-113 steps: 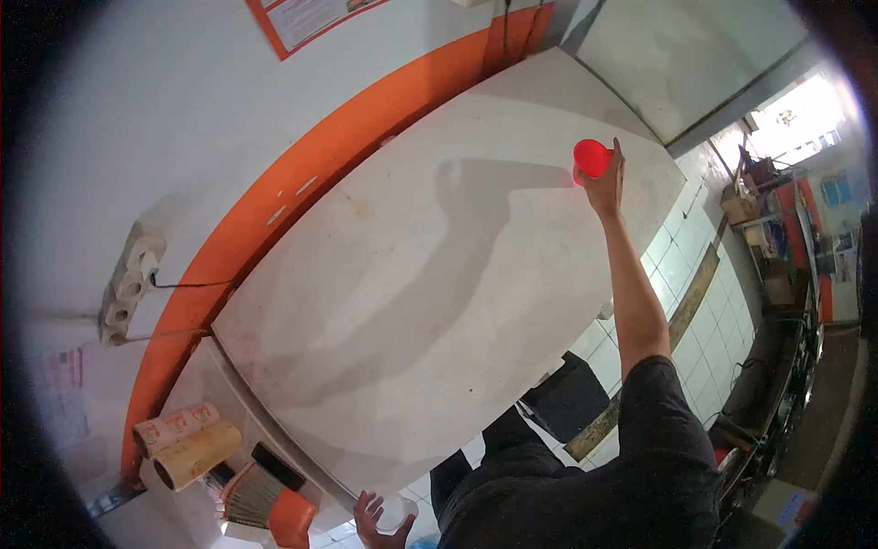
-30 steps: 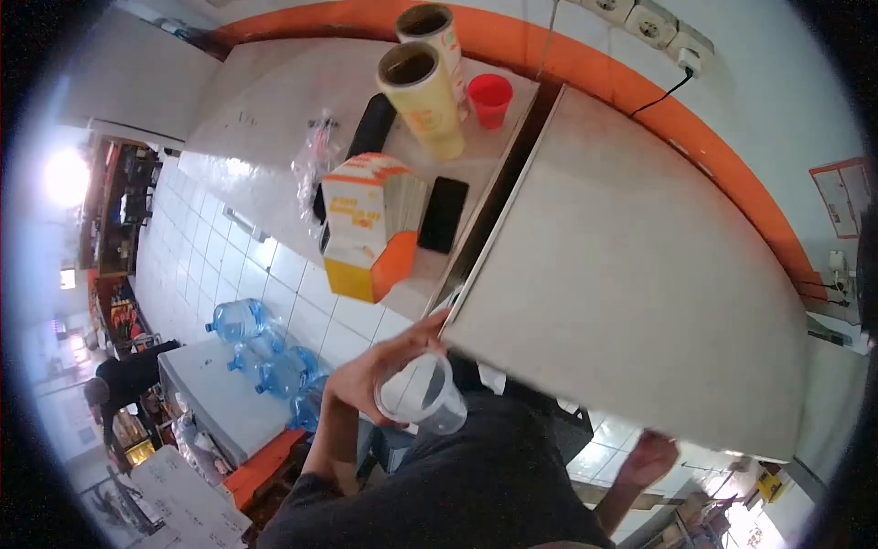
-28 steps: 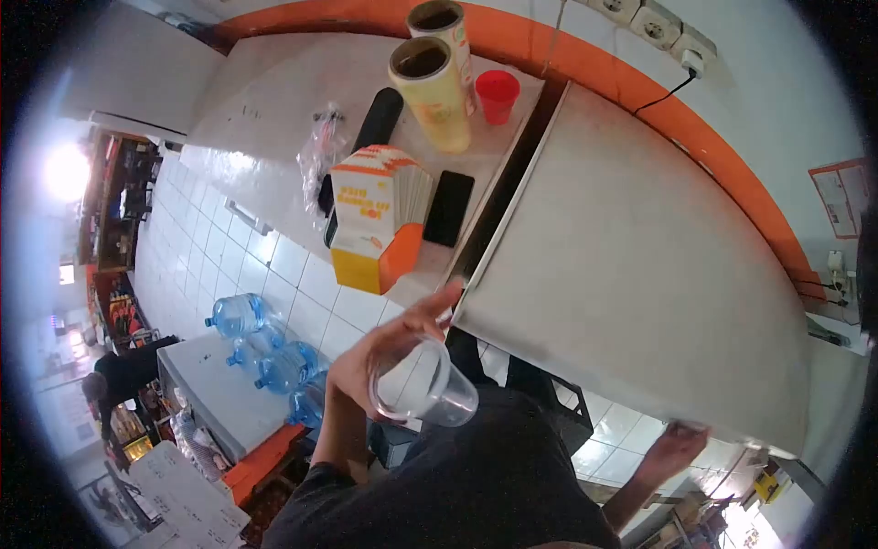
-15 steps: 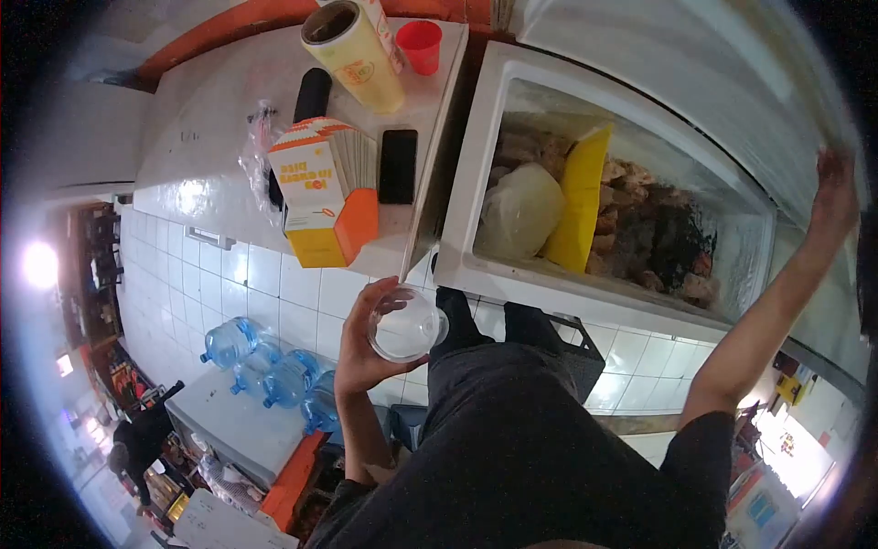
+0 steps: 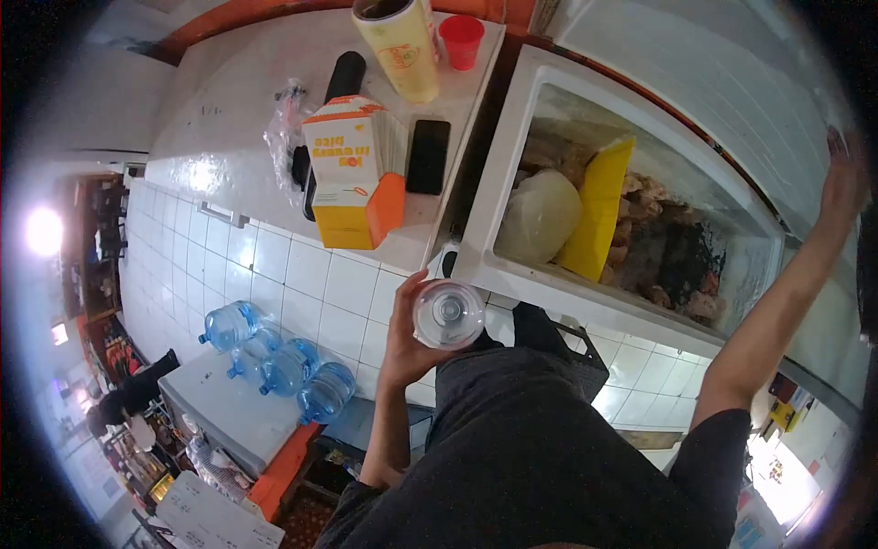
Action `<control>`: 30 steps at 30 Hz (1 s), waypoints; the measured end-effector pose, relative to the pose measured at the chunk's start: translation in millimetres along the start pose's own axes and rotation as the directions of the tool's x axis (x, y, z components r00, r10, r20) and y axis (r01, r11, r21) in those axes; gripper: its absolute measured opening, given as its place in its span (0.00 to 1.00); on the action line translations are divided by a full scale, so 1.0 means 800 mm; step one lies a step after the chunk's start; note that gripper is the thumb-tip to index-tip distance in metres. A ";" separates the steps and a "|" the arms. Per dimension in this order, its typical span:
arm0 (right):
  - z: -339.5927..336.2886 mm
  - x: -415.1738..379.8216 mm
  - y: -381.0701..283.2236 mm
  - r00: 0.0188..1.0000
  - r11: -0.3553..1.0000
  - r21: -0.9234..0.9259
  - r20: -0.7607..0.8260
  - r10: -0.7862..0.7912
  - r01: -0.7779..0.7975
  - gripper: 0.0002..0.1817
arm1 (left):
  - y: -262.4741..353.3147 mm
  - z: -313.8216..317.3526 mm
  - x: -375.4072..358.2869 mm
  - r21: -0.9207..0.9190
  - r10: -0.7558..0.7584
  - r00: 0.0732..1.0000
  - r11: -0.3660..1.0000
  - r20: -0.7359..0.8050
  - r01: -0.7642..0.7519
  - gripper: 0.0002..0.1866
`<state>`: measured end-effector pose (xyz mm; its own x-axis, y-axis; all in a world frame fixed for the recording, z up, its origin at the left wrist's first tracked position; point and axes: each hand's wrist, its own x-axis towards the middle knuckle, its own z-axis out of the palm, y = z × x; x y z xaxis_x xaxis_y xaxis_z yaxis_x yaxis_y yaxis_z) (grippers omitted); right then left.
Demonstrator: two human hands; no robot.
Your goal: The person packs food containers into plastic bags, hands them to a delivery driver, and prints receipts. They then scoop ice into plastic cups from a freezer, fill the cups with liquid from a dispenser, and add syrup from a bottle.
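Observation:
My left hand (image 5: 407, 334) is closed around the side of a clear plastic cup (image 5: 448, 314), whose round mouth faces up towards me. It is in front of the freezer's near left corner. My right hand (image 5: 843, 174) is raised at the far right against the lifted lid (image 5: 704, 82) of a chest freezer (image 5: 585, 285). Its fingers look stretched out on the lid, a little blurred. Inside the freezer lie a whitish translucent bag (image 5: 540, 218), an upright yellow sheet (image 5: 596, 215) and frosty brownish pieces of food (image 5: 649, 197).
On the white counter (image 5: 229, 119) at left are a stack of printed cartons (image 5: 346, 178), a black phone (image 5: 428, 157), a film roll (image 5: 398, 55) and a red cup (image 5: 462, 41). Several blue water jugs (image 5: 291, 366) stand lower left. Another person (image 5: 133, 393) is at far left.
The view has shifted, so the counter and freezer sit further right. The plastic cup in my left hand has tipped so its mouth faces me more. My right hand stays at the lid.

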<state>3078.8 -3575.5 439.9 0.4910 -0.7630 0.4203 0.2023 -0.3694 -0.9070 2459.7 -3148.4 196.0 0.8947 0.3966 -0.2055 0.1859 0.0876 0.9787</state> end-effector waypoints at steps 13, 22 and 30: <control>-0.291 -0.610 -0.016 -0.557 0.965 0.224 0.823 -0.113 0.135 0.48 | 0.008 0.046 0.043 0.233 0.185 0.959 0.944 0.215 -0.235 0.50; -0.227 -0.586 -0.002 -0.366 0.951 0.105 0.930 0.009 0.291 0.46 | -0.092 0.041 0.060 0.423 0.226 0.972 0.875 0.069 -0.233 0.46; -0.100 -0.685 0.201 -0.185 0.840 0.150 0.981 -0.060 0.521 0.47 | -0.203 0.081 0.145 0.332 0.264 0.953 0.921 -0.149 -0.203 0.46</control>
<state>2774.4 -3259.2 65.8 0.7279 0.6839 -0.0498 0.5532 -0.6286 -0.5467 2559.2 -3176.0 13.2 0.8413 0.5371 0.0618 0.1243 -0.3035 0.9447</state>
